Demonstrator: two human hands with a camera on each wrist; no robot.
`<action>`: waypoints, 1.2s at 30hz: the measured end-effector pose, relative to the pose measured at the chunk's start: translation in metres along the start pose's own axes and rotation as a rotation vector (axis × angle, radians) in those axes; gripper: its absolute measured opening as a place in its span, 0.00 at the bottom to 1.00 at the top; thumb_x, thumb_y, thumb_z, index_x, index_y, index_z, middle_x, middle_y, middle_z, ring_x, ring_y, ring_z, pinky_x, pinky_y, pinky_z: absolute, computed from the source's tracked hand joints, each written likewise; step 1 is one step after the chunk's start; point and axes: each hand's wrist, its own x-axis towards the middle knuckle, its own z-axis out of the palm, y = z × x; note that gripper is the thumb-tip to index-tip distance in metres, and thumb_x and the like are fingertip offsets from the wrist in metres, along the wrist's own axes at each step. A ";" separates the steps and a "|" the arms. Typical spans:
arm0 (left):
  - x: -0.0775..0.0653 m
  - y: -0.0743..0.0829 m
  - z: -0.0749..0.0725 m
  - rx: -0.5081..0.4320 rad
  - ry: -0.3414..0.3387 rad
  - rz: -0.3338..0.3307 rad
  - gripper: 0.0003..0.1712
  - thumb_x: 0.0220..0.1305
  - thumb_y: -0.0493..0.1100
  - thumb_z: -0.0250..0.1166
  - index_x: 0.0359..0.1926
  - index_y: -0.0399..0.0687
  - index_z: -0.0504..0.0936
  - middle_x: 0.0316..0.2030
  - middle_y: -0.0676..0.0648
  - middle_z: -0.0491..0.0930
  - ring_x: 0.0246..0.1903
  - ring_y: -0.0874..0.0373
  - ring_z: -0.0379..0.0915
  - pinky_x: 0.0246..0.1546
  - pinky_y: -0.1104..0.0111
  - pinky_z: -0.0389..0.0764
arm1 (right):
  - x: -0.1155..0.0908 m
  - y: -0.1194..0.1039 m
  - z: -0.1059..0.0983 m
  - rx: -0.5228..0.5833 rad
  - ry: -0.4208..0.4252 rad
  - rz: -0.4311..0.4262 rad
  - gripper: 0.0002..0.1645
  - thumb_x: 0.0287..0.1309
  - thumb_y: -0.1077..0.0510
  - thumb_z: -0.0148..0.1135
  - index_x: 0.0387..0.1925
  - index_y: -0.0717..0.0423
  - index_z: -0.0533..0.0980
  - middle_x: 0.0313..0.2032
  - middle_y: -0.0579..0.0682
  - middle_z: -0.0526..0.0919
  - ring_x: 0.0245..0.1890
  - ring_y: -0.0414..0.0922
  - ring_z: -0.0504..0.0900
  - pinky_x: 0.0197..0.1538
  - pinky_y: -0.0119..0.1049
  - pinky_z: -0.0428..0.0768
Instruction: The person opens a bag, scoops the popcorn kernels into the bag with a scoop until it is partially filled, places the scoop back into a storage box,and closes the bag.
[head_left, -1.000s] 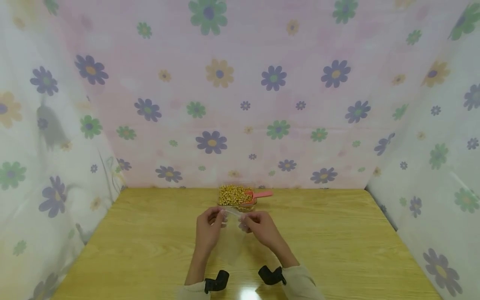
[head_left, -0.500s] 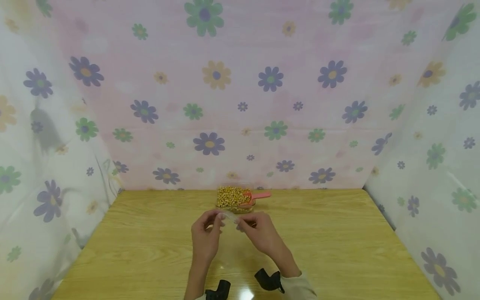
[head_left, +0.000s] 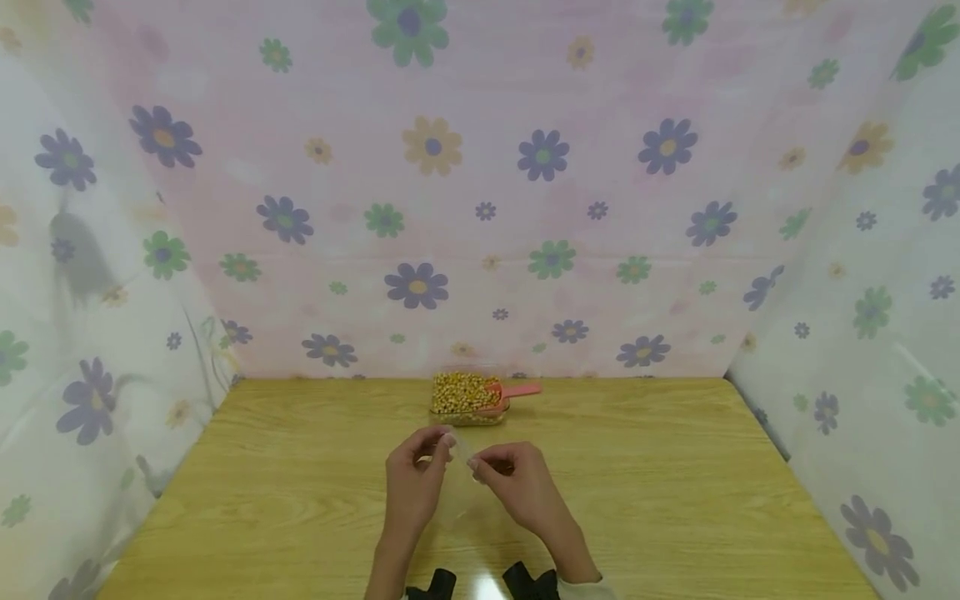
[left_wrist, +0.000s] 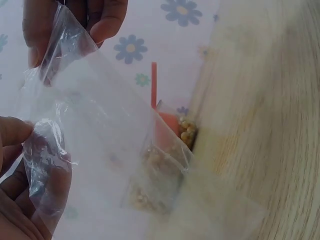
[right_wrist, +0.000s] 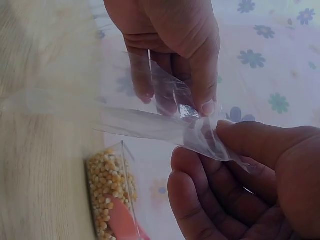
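left hand (head_left: pixel 415 477): thumb and fingers pinch the edge of a clear, thin, limp plastic bag (left_wrist: pixel 107 105); right hand (head_left: pixel 519 485): the same pinch, a little nearer the person's body; both holds are narrow, with a short span of film between them.

the bag lies between the hands, its body hanging below them and towards the person, apparently unfilled; the wrist views show it creased and bunched at the grips; cannot tell whether its mouth is parted.

just beyond the hands: a clear, rectangular, rigid-looking container (head_left: pixel 467 419) of yellow corn kernels (head_left: pixel 459 390), standing on the pale, wood-grained tabletop (head_left: pixel 300 479); a pink-red scoop (head_left: pixel 522 390) rests with its head among the kernels, its handle reaching out past the container on the right hand's side; neither hand touches it.

judgement: step in hand looks like working the bag's edge, probably to separate the two layers; the next move would call for a light rub of thumb against fingers, without losing either pinch; slick, floppy film could slip or cling.
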 end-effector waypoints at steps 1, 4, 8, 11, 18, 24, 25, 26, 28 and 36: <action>0.000 -0.001 0.000 -0.002 -0.002 0.006 0.08 0.70 0.38 0.66 0.45 0.40 0.88 0.37 0.43 0.86 0.32 0.51 0.82 0.32 0.65 0.85 | 0.000 0.000 0.000 0.014 -0.001 0.002 0.13 0.70 0.57 0.64 0.42 0.63 0.87 0.36 0.60 0.89 0.34 0.47 0.88 0.38 0.31 0.83; 0.000 -0.002 0.001 -0.006 0.009 0.010 0.07 0.70 0.38 0.67 0.44 0.41 0.88 0.37 0.43 0.86 0.32 0.50 0.82 0.32 0.65 0.86 | 0.000 0.001 -0.001 0.061 -0.011 0.024 0.13 0.69 0.57 0.64 0.42 0.65 0.87 0.36 0.60 0.89 0.35 0.50 0.88 0.39 0.32 0.83; -0.003 -0.005 0.003 -0.002 0.023 -0.018 0.05 0.68 0.38 0.68 0.43 0.43 0.88 0.36 0.43 0.86 0.31 0.56 0.83 0.33 0.68 0.85 | 0.000 0.001 -0.003 0.075 -0.004 0.075 0.13 0.68 0.58 0.66 0.41 0.65 0.87 0.36 0.59 0.90 0.35 0.47 0.88 0.39 0.31 0.83; -0.005 -0.007 0.007 0.009 0.024 -0.027 0.05 0.67 0.37 0.69 0.43 0.43 0.88 0.35 0.41 0.86 0.32 0.60 0.83 0.33 0.71 0.84 | -0.003 0.001 -0.005 0.066 0.019 0.106 0.12 0.66 0.59 0.67 0.40 0.65 0.87 0.34 0.58 0.89 0.34 0.47 0.88 0.38 0.31 0.83; -0.005 -0.005 0.010 0.019 0.022 -0.010 0.04 0.65 0.37 0.71 0.41 0.43 0.89 0.32 0.46 0.86 0.30 0.60 0.83 0.31 0.72 0.83 | -0.008 0.001 -0.005 0.046 0.062 0.125 0.10 0.64 0.58 0.69 0.36 0.64 0.87 0.32 0.58 0.89 0.32 0.49 0.87 0.35 0.30 0.82; -0.002 -0.003 0.007 0.045 0.007 0.014 0.06 0.65 0.38 0.71 0.42 0.43 0.89 0.33 0.48 0.86 0.30 0.61 0.81 0.31 0.72 0.82 | -0.006 0.001 -0.004 -0.040 0.116 0.125 0.08 0.60 0.58 0.73 0.31 0.60 0.88 0.28 0.51 0.88 0.27 0.40 0.83 0.31 0.32 0.81; -0.001 -0.002 0.007 0.049 0.005 0.022 0.06 0.64 0.38 0.72 0.42 0.44 0.89 0.33 0.49 0.86 0.30 0.62 0.80 0.31 0.72 0.82 | -0.006 0.000 -0.004 -0.041 0.123 0.126 0.07 0.59 0.59 0.73 0.31 0.60 0.88 0.27 0.50 0.88 0.26 0.40 0.83 0.31 0.32 0.81; 0.001 -0.002 0.006 0.052 0.000 0.033 0.06 0.63 0.37 0.72 0.42 0.45 0.89 0.33 0.49 0.86 0.31 0.62 0.80 0.31 0.72 0.82 | -0.005 0.000 -0.005 -0.044 0.133 0.122 0.07 0.59 0.59 0.73 0.30 0.60 0.87 0.27 0.50 0.87 0.26 0.40 0.83 0.31 0.32 0.81; 0.003 -0.002 0.005 0.072 -0.003 0.072 0.09 0.61 0.36 0.74 0.43 0.47 0.89 0.35 0.50 0.86 0.33 0.60 0.81 0.34 0.70 0.83 | -0.005 -0.001 -0.006 -0.041 0.155 0.109 0.07 0.58 0.59 0.73 0.30 0.60 0.87 0.26 0.50 0.87 0.26 0.40 0.83 0.32 0.31 0.81; 0.011 0.003 -0.004 0.179 0.043 0.328 0.20 0.57 0.31 0.75 0.51 0.48 0.85 0.46 0.52 0.85 0.45 0.59 0.78 0.49 0.70 0.77 | 0.001 0.000 -0.006 -0.033 0.342 0.079 0.06 0.57 0.61 0.75 0.28 0.60 0.86 0.26 0.50 0.86 0.26 0.40 0.82 0.34 0.31 0.82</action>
